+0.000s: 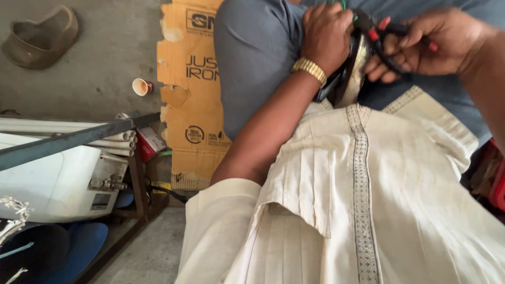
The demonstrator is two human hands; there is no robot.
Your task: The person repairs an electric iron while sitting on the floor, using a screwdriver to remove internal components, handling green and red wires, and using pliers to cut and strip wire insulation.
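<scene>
Dark round appliance with a worn metal rim [353, 68], held on the lap between both hands.

Item rests on edge against the grey-trousered knees [258, 58], above a cream pleated tunic [368, 200] with an embroidered placket. Left hand [326, 34], gold-coloured watch band at the wrist, has its fingers curled and pressed over the appliance's top. Right hand [421, 44]: fingers pinching a black cable with red fittings [386, 31] beside the rim. Left of the legs: torn brown cardboard sheet [192, 84] on the concrete floor [105, 68], small paper cup [142, 87], upturned brown sandal [41, 38], white plastic pipes [113, 141], white metal casing [58, 184].
</scene>
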